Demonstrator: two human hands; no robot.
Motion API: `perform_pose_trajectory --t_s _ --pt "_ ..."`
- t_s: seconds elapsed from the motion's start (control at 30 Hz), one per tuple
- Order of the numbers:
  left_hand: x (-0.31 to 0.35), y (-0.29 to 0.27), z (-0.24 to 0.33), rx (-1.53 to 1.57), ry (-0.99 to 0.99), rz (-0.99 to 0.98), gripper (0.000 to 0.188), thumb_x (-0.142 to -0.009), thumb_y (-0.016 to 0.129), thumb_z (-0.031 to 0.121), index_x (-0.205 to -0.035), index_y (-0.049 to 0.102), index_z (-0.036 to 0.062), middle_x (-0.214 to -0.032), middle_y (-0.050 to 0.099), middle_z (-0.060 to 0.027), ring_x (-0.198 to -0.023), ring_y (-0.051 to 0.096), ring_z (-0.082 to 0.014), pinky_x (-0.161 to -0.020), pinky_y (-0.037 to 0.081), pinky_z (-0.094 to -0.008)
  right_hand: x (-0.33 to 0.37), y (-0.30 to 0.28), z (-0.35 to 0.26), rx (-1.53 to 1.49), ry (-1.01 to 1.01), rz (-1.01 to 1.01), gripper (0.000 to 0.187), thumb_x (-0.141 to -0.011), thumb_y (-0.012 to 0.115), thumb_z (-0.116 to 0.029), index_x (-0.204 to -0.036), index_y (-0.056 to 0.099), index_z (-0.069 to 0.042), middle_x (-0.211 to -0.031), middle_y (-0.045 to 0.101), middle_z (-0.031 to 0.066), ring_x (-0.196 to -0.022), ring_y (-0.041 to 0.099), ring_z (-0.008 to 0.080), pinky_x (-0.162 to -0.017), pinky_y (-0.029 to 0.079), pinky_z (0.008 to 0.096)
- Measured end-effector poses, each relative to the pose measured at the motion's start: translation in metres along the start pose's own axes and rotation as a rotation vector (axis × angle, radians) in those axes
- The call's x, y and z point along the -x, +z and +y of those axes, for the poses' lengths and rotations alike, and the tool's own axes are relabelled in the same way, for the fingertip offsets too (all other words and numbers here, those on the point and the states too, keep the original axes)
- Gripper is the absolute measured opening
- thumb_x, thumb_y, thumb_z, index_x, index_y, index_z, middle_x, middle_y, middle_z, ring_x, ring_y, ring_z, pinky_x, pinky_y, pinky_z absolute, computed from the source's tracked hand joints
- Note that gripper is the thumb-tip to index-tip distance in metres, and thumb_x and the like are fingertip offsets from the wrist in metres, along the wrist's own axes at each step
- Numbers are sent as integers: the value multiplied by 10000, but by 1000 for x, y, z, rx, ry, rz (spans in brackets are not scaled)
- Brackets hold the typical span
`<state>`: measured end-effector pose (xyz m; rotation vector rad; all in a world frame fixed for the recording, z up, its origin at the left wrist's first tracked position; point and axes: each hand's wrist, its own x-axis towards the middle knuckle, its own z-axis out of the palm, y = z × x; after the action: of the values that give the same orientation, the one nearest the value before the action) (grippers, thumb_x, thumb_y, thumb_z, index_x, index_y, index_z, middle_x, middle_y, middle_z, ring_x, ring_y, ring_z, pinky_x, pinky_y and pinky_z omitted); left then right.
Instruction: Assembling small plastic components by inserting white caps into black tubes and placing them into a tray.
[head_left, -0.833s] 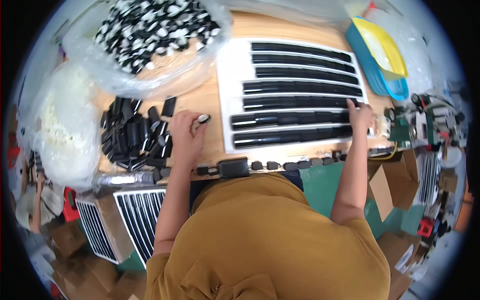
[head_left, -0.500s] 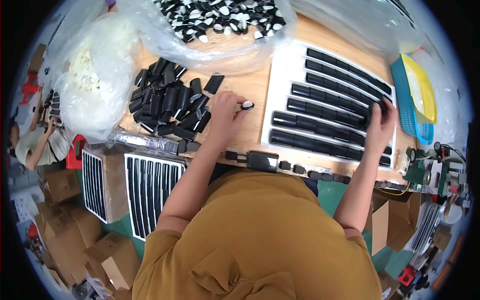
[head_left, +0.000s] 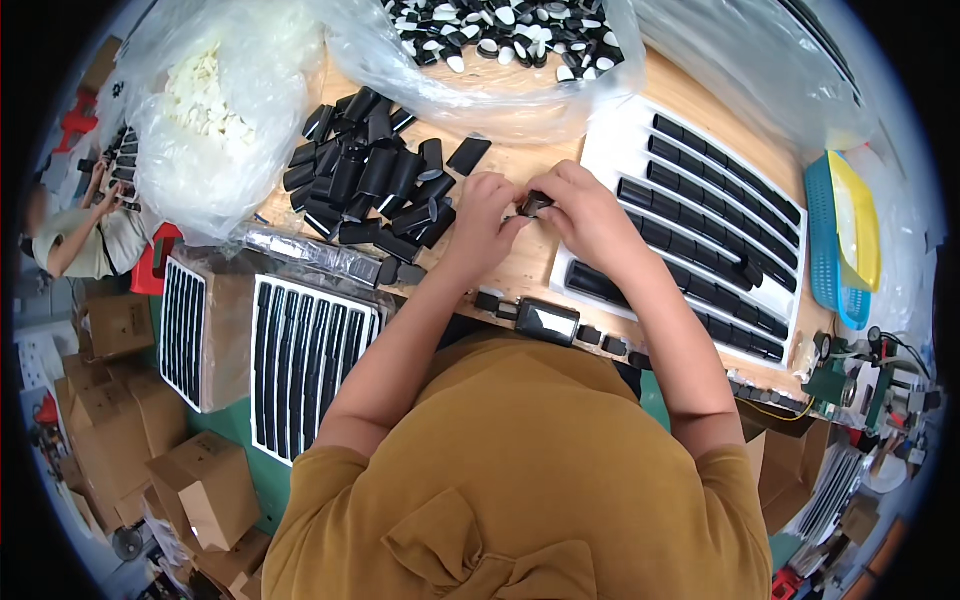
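Observation:
My hands meet above the wooden table, in front of the loose pile. My right hand [head_left: 592, 215] pinches a short black tube piece [head_left: 537, 201], its open end toward my left hand. My left hand [head_left: 484, 228] is closed beside it, fingertips at the tube's end; the small black-and-white oval cap it held earlier is now mostly hidden by the fingers. To the left lies a heap of black tube pieces [head_left: 372, 172], with one flat black piece [head_left: 469, 155] apart. On the right, a white tray [head_left: 592, 150] carries rows of black tubes, one piece [head_left: 745, 272] sticking up out of line.
A clear plastic bag [head_left: 480, 118] of oval caps lies open at the back; another bag [head_left: 215, 140] holds cream-coloured pieces. Blue and yellow baskets [head_left: 838, 225] stand right of the tray. Small black parts line the table's front edge. Filled trays [head_left: 312, 365] and cartons [head_left: 205, 490] stand lower left.
My right hand has come left from the tray to my left hand, now with a black tube piece in it. The view has shifted slightly.

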<state>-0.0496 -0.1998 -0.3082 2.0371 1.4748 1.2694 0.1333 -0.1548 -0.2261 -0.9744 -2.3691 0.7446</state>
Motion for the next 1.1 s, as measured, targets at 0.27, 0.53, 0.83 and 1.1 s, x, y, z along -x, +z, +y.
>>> perform_pose_trajectory --t_s 0.27,0.53,0.83,1.1 --pt "-4 -2 3 -11 -24 -17 325 -705 781 14 -980 611 44 -1000 583 -106 -1068 505 -352 -931 405 -444 1 16 8 112 -63 -28 340 -774 692 7 -1104 654 -67 -955 639 136 -978 618 351 -827 528 432" --pt "-1 -3 0 79 -34 50 260 -701 782 32 -915 634 26 -932 605 -122 -1012 554 -358 -861 460 -442 4 22 10 45 -36 0 338 -768 692 9 -1098 651 -54 -945 635 151 -885 632 384 -759 529 443" --pt "-28 -26 5 -75 86 -203 181 -718 773 31 -863 666 14 -923 656 -124 -1039 607 -332 -862 499 -419 2 20 12 127 -54 69 319 -749 734 -43 -1062 683 -79 -827 637 126 -815 635 352 -772 506 437" --pt "-163 -57 -54 -253 81 -3 186 -874 606 6 -1011 729 36 -978 708 -157 -902 685 -310 -826 532 -376 30 -38 3 -47 222 530 301 -845 725 -30 -1141 691 -76 -1018 689 96 -878 659 188 -717 526 278"
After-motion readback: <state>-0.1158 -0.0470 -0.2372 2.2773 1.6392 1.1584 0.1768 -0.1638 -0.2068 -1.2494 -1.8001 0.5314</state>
